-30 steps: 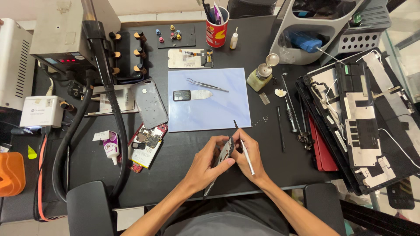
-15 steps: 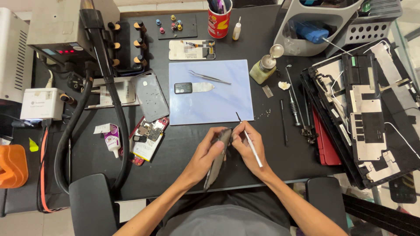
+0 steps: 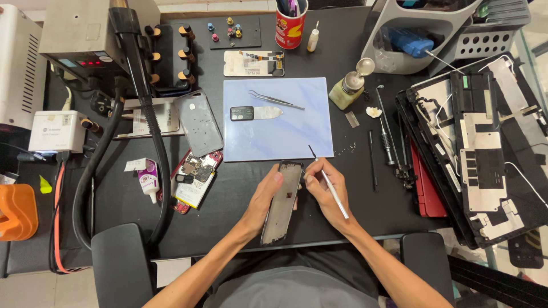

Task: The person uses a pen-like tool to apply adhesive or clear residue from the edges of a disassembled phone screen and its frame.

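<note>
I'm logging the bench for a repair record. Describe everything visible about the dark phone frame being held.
The dark, slim rectangular phone frame looks like metal or plastic with a thin rim and a dim inner face. It lies lengthwise away from the person, tilted slightly right, low over the black worktable, just below the pale blue mat. The left hand grips its left edge; the right hand, holding a thin white-handled tool, touches its right edge.

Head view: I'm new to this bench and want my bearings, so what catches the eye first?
At bottom centre, the left hand holds a long dark phone frame tilted off the table, while the right hand grips a thin tool beside it. Just above lies a pale blue mat bearing tweezers. An opened laptop shell fills the right side.
</note>
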